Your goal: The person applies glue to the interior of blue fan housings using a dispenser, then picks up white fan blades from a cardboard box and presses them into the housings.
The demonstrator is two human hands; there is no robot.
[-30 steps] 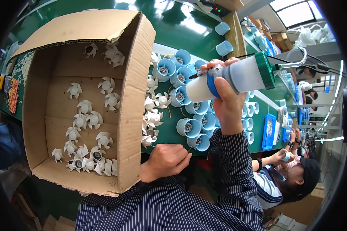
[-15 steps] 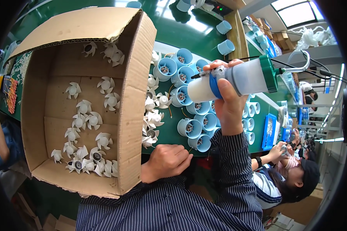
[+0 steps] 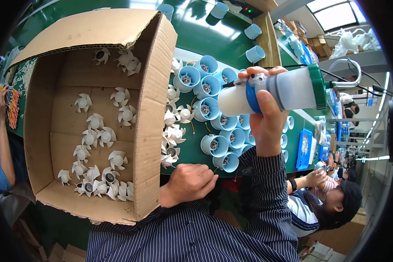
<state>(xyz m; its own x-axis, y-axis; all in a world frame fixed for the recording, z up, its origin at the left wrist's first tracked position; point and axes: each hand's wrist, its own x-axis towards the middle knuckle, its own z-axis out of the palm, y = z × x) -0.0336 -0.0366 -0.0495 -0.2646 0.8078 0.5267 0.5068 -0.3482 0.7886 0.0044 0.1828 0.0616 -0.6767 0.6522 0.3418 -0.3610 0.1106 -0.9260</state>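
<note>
My right hand [image 3: 268, 118] is raised above the bench, fingers and thumb wrapped round a white cylindrical tool [image 3: 299, 89]. This tool has a blue band, a green end cap and a metal hook, and it lies sideways in my grip. Below and left of it stand several light blue cups [image 3: 214, 146] with small metal parts and wires inside. My left hand [image 3: 188, 183] rests curled at the bench edge beside the cardboard box [image 3: 155, 122]; its palm is hidden. White fan impellers [image 3: 174, 134] are heaped between the box and the cups, and more impellers [image 3: 105, 136] lie in the box.
More blue cups [image 3: 255, 53] stand along the back of the green bench [image 3: 196, 35]. A blue tray [image 3: 305, 149] of small parts sits at the right. Co-workers are on both sides: an arm [image 3: 5, 153] at left, a person in a black cap [image 3: 343, 205] at right.
My right hand and the tool have moved a little to the right. Two cups at the back have shifted nearer. At left, the co-worker's arm has moved. My left hand stays put.
</note>
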